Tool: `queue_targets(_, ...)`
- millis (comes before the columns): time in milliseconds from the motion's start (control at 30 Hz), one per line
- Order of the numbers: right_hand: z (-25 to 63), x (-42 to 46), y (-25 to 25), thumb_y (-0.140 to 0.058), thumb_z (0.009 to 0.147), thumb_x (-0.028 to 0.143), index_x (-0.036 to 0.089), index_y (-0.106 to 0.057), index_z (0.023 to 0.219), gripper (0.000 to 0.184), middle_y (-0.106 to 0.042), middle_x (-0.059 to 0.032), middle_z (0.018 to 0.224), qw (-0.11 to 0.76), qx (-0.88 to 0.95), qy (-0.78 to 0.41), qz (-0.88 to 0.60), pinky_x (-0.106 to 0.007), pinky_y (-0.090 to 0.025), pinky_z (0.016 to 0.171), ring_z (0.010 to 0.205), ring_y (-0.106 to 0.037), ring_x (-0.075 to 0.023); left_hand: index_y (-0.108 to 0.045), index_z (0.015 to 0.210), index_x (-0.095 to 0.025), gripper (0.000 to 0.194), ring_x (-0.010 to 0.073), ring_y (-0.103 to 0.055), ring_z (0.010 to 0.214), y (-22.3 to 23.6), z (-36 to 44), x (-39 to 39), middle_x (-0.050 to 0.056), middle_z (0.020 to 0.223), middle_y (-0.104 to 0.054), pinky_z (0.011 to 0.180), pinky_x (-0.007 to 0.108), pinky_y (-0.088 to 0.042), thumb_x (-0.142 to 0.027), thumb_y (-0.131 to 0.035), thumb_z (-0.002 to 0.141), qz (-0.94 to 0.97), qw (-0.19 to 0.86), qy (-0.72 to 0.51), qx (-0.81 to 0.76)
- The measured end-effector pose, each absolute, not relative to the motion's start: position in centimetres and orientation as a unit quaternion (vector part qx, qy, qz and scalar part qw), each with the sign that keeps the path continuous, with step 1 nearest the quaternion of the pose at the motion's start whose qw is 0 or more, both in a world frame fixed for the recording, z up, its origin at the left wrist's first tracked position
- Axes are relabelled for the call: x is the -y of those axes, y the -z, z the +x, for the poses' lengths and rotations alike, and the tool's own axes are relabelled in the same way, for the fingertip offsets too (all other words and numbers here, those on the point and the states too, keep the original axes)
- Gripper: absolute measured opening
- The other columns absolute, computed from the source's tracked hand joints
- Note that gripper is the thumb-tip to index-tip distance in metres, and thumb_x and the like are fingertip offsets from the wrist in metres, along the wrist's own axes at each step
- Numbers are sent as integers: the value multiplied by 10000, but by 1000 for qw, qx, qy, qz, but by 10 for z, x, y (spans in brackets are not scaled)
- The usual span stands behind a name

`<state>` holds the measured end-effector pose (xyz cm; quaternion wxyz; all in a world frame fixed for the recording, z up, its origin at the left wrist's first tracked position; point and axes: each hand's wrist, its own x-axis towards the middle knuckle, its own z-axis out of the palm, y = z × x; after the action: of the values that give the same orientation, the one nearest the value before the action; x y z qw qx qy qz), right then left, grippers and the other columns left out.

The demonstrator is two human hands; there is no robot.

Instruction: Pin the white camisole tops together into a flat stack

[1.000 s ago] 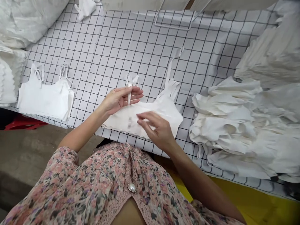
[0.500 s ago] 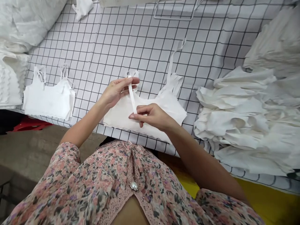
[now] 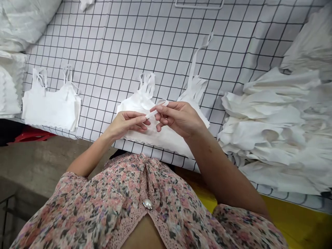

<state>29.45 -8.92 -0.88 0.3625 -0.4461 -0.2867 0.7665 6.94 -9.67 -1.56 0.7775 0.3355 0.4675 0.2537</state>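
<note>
A white strappy crop top (image 3: 135, 102) lies flat on the black-grid white table cover (image 3: 145, 41), near the front edge. My left hand (image 3: 127, 122) and my right hand (image 3: 178, 117) hover over it, each pinching an end of a short white strap (image 3: 157, 109) stretched between their fingertips. The top's left straps (image 3: 146, 83) lie bunched, and a long right strap (image 3: 197, 58) trails away up the table.
A second folded white top (image 3: 50, 105) lies to the left. A big heap of white garments (image 3: 275, 135) fills the right side. White bundles (image 3: 15, 27) sit at the far left, and a white wire frame (image 3: 199, 5) at the top edge.
My left hand came down from the top's left straps to the garment's middle. My right hand rose and folded the white strap over, so both hands now meet on it.
</note>
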Motion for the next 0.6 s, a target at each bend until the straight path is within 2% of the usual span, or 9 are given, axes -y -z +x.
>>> queue_targets(100,299,91,17,-1017,632,687,171,-774,770,587,-631,-10,659,354,348,-713,-495,-335,-608,491,502,-479,-86,-852,886,-155,462,96,-734,666,18,75,102,51,843,-834,711,243,-665,-555,-1011,716,343,746,-308,-481)
queue_targets(167,304,94,22,-981,716,661,196,-748,787,525,-626,-21,689,387,453,-570,-566,-349,-596,524,557,-533,-128,-852,870,-166,456,89,-723,648,19,77,103,33,797,-817,674,227,-652,-569,-1005,725,354,735,-324,-479)
queue_targets(200,307,96,23,-954,782,611,211,-754,839,451,-660,-39,752,408,512,-474,-589,-364,-611,579,626,-589,-160,-854,865,-171,454,89,-725,650,18,78,104,29,790,-813,666,223,-650,-578,-1002,729,359,733,-327,-476)
queue_targets(267,309,102,25,-866,915,503,249,-785,1015,284,-755,-86,989,432,617,-323,-573,-436,-656,796,877,-708,-236,-861,867,-182,439,91,-735,670,16,78,105,27,799,-814,668,217,-651,-584,-992,749,373,731,-329,-468)
queue_targets(333,309,107,27,-746,1022,454,287,-796,1185,239,-790,-100,1213,423,696,-298,-498,-525,-618,1030,1172,-719,-292,-867,867,-192,412,87,-731,671,14,79,108,24,797,-811,678,216,-653,-576,-984,771,394,725,-330,-459)
queue_targets(367,308,110,28,-700,1056,444,300,-795,1244,256,-800,-93,1239,413,719,-320,-458,-540,-589,1089,1258,-697,-297,-869,869,-196,401,85,-724,666,13,80,109,23,794,-807,685,220,-656,-572,-979,782,407,720,-331,-454)
queue_targets(433,305,113,32,-685,1070,455,308,-808,1268,276,-824,-75,1148,399,726,-381,-412,-502,-588,1062,1235,-694,-276,-868,871,-197,394,87,-714,663,13,82,113,24,797,-799,688,233,-661,-570,-970,797,432,704,-340,-449)
queue_targets(500,302,114,35,-734,1035,499,299,-847,1154,258,-807,-60,971,383,704,-434,-411,-438,-596,944,1058,-696,-248,-863,872,-191,396,90,-712,668,15,83,116,26,806,-792,668,234,-659,-566,-966,802,448,682,-363,-449)
queue_targets(600,298,111,34,-794,971,551,285,-864,940,276,-735,-46,803,382,669,-451,-451,-416,-563,856,877,-643,-221,-849,868,-181,375,88,-710,675,19,87,117,26,813,-780,642,225,-649,-539,-953,828,464,652,-396,-450)
